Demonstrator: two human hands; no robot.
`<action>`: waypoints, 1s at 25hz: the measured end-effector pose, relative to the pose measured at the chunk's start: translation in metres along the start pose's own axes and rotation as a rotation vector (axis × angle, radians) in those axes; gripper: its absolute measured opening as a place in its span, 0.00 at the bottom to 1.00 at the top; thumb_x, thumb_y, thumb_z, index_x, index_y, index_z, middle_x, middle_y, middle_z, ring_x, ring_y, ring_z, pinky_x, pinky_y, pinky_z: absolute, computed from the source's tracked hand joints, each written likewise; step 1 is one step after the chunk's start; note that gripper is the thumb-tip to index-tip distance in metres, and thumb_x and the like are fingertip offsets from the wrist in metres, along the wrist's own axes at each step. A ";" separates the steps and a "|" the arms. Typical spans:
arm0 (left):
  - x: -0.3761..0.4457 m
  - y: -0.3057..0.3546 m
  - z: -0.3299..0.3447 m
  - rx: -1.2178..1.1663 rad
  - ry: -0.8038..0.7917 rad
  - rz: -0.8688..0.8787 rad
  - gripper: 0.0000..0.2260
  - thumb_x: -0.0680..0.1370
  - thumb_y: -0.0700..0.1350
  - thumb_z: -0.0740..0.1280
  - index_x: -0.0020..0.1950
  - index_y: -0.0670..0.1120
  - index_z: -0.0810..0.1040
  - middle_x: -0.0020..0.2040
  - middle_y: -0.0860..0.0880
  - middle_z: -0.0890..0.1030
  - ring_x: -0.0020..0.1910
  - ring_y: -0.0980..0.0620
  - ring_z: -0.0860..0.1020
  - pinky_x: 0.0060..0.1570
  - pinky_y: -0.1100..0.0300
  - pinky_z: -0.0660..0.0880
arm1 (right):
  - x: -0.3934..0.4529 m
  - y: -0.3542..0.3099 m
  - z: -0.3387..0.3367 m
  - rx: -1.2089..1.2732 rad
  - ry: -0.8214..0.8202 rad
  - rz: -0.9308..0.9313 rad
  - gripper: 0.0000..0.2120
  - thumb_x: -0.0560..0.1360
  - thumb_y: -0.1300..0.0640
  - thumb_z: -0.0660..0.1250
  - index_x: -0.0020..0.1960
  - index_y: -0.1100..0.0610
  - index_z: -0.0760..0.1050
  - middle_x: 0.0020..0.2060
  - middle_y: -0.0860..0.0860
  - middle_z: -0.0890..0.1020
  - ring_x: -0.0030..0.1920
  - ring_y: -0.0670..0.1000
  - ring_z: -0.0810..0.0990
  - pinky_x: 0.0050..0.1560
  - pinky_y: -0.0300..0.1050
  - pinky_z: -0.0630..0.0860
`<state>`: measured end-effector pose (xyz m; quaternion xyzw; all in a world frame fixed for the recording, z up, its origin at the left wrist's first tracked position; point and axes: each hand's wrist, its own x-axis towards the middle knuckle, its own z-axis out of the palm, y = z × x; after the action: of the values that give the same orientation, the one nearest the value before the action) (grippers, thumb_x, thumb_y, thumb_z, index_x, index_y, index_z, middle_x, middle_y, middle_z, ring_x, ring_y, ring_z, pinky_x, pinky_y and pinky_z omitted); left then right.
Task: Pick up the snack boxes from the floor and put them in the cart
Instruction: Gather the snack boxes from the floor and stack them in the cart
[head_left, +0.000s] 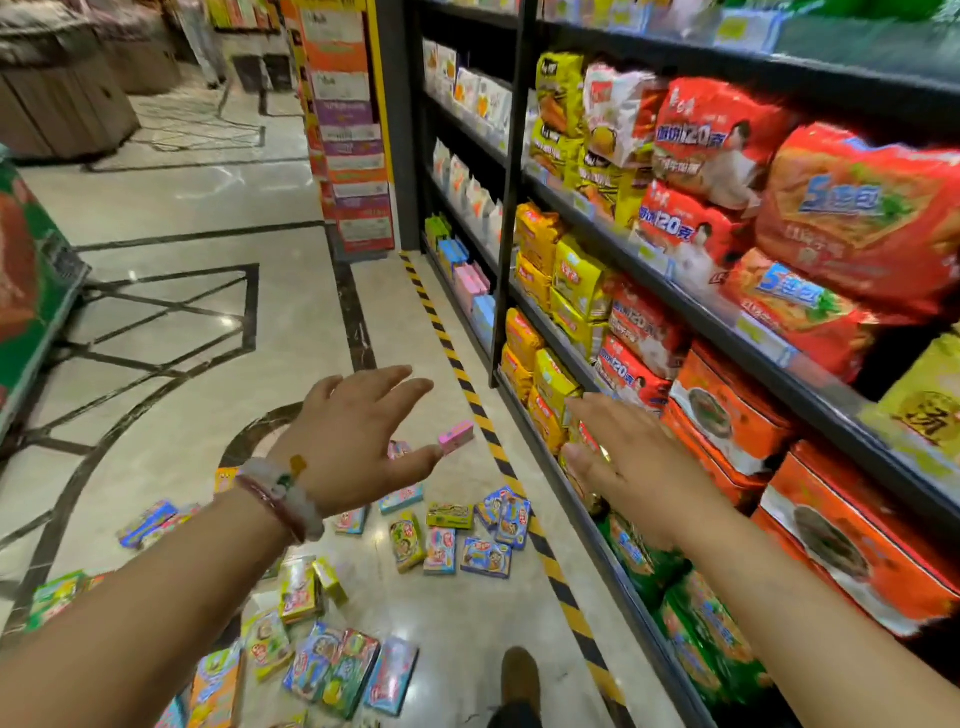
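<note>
Marble-look floor, pale and glossy with dark inlaid lines, crossed by yellow-and-black hazard tape along the shelf foot. Black metal shelving at right, stocked with red, yellow and orange noodle packs. Left arm stretched forward over floor, beaded bracelets at wrist. Right arm likewise stretched forward, beside lower shelf edge. Left hand palm down, fingers straight and spread, gripping nothing. Right hand palm down, fingers straight and close together, gripping nothing. Snack boxes scattered flat on floor beneath and just ahead of both hands, further boxes near bottom edge under left arm. Pink box apart from rest, tilted, near left fingertips; contact not determinable. Brown shoe at bottom edge. Cart out of view.
</note>
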<state>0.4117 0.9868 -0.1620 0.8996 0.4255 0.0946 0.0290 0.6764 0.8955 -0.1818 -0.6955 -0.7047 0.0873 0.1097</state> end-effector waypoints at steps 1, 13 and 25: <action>0.026 -0.010 0.014 -0.011 -0.002 -0.007 0.43 0.63 0.72 0.41 0.75 0.55 0.60 0.75 0.53 0.61 0.73 0.52 0.60 0.69 0.51 0.54 | 0.031 0.016 0.008 0.013 -0.003 -0.006 0.33 0.77 0.33 0.43 0.77 0.47 0.52 0.76 0.47 0.56 0.75 0.49 0.53 0.71 0.42 0.50; 0.226 -0.113 0.389 -0.145 -0.052 0.036 0.28 0.69 0.60 0.58 0.60 0.44 0.78 0.56 0.42 0.81 0.54 0.43 0.80 0.49 0.42 0.75 | 0.257 0.184 0.325 0.190 -0.128 0.226 0.31 0.77 0.38 0.52 0.75 0.53 0.61 0.72 0.51 0.66 0.73 0.52 0.61 0.69 0.40 0.52; 0.210 -0.171 0.863 -0.366 -0.525 0.177 0.28 0.73 0.56 0.54 0.65 0.39 0.73 0.55 0.37 0.79 0.53 0.38 0.78 0.53 0.52 0.74 | 0.281 0.341 0.761 0.934 -0.100 1.033 0.18 0.77 0.61 0.67 0.63 0.65 0.68 0.53 0.56 0.79 0.39 0.46 0.77 0.28 0.29 0.71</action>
<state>0.5803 1.2814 -1.0001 0.9066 0.2994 -0.0633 0.2906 0.7913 1.2051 -0.9975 -0.8169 -0.1764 0.4539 0.3091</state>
